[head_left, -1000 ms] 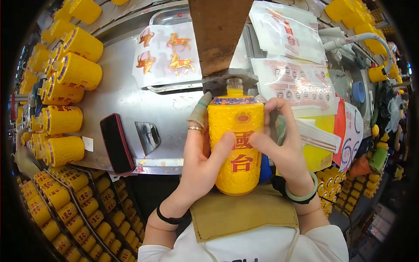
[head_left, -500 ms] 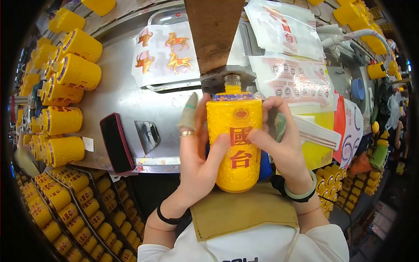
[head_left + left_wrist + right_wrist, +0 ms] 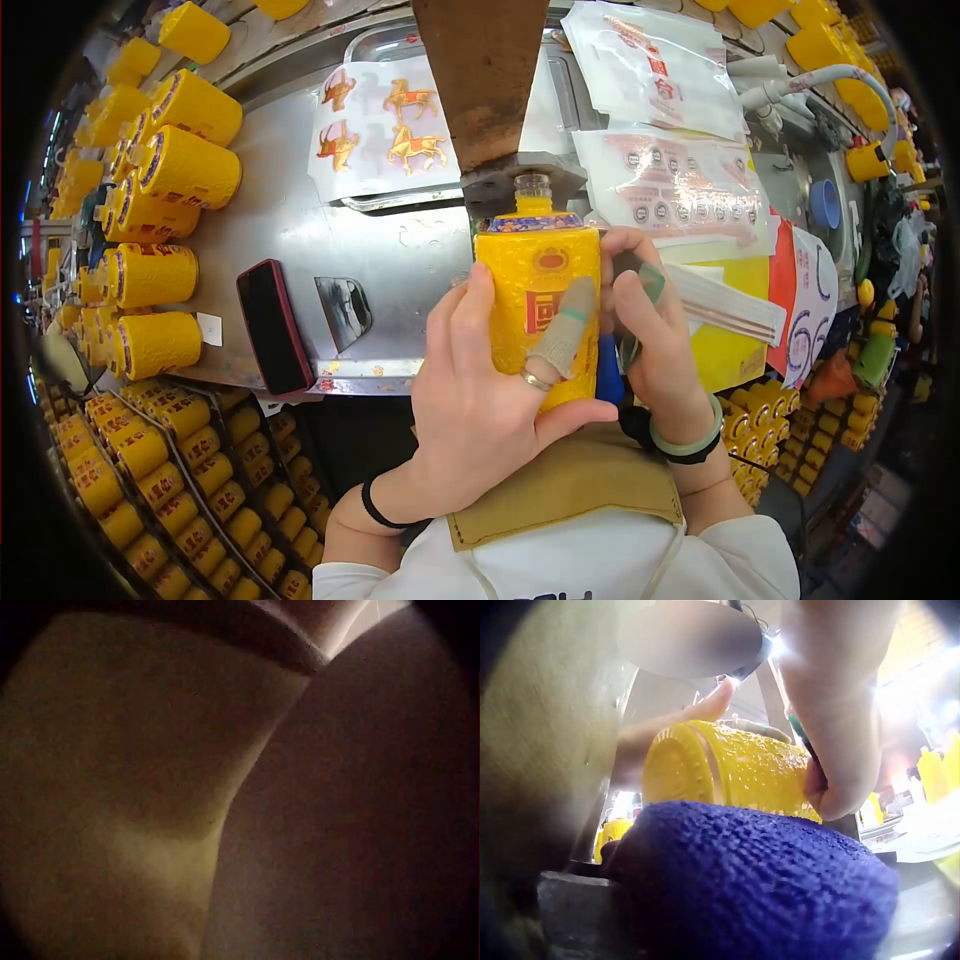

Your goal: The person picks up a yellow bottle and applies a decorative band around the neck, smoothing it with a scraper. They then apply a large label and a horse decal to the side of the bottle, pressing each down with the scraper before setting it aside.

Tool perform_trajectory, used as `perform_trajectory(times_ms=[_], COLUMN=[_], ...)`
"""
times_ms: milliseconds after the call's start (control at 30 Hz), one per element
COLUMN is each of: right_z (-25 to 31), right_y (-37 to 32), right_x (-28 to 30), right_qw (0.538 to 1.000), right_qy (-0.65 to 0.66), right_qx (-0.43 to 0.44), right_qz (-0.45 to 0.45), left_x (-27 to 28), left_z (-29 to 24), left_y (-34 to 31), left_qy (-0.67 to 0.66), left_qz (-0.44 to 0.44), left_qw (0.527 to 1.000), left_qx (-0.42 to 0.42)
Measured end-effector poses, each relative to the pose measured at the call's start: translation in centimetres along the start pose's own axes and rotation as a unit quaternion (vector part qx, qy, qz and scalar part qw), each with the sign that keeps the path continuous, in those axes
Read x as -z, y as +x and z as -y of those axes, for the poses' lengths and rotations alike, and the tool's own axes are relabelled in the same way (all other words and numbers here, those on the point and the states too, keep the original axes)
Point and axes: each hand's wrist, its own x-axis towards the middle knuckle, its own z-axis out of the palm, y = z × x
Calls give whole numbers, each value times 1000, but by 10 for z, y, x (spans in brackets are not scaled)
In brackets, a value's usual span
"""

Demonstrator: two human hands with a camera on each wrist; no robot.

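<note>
A yellow bottle (image 3: 520, 270) with red characters and a blue-patterned shoulder lies with its clear neck at a dark metal bracket (image 3: 500, 184). My left hand (image 3: 475, 400) rests across its front, a covered finger touching the red label, the thumb straight. At the bottle's right side, my right hand (image 3: 662, 350) has curled fingers touching it and holds a thin green piece (image 3: 652, 282). In the right wrist view, the right fingers (image 3: 840, 712) touch the bottle (image 3: 757, 772) above a blue textured pad (image 3: 757, 885). Dark, blurred skin and cloth fill the left wrist view.
A phone (image 3: 274, 328) lies on the metal table (image 3: 400, 250) at the left. Horse decals (image 3: 415, 125) and printed sheets (image 3: 665, 180) are beyond. Several yellow bottles (image 3: 195, 180) line the left edge; a brown beam (image 3: 480, 80) rises in the middle.
My left hand has moved from the bottle's left side over its front, covering the lower character. My right thumb has lifted off the front, back towards the green piece.
</note>
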Motion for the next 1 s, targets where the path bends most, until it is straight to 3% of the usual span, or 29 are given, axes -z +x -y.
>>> perform_trajectory(times_ms=[100,267,567,767,1000], right_z=[0,-1,-3,-2,-4], right_y=[0,1,4,3,4], right_x=[2,2,-1,2,3], right_qw=[1000,1000,1000,1000,999], right_qy=[-1,25,-25,24,27], right_qx=[-8,-18,10,-6,-11], right_qz=[-3,4,0,5,13], left_x=[-8,-20,-3,-18,-9], left_z=[3,12,-1,10,6], left_y=[-4,-14,-2,-14,-26], left_qy=[7,-113,-2,-81,-104], left_qz=[-30,-97,-13,-85,-48], left_qw=[999,989,1000,993,993], left_qx=[-8,14,-2,-2,-7])
